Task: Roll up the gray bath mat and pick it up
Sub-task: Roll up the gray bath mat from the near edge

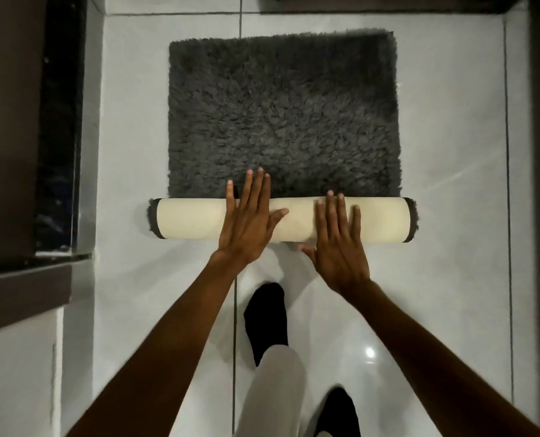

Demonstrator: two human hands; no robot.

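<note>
Head view: two hands on one half-rolled gray bath mat (pixel 282 121).
Left hand (pixel 249 222) and right hand (pixel 336 241) lie flat, grip open, fingers spread atop its cream roll (pixel 379 219) on the tiled floor (pixel 451 152).

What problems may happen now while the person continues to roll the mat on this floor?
1. Both hands, left hand and right hand, press flat near the middle of the roll, so its ends may loosen or roll unevenly.
2. The glossy tile floor may let the flat part of the gray bath mat slide away instead of rolling up.
</note>
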